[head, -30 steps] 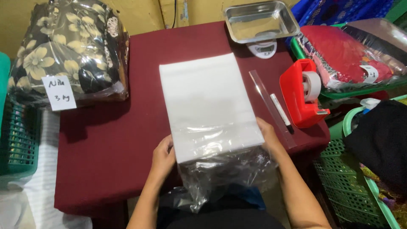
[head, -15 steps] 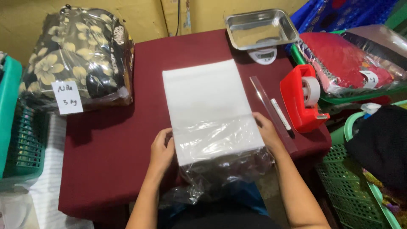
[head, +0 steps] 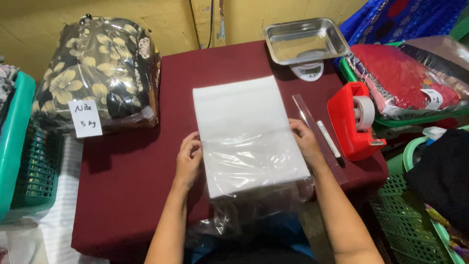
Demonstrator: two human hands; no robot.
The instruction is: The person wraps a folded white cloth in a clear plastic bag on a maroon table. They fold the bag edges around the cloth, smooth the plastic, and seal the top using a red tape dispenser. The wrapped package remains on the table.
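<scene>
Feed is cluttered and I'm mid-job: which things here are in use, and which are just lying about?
In use: white sheet, clear plastic bag, left hand, right hand.

Lying about: tape dispenser, marker, ruler, scale with metal tray, floral bundle.

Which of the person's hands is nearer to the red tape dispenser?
The right. The right hand rests on the right edge of the white sheet stack in clear plastic, beside the red tape dispenser. The left hand holds the stack's far, left edge.
</scene>
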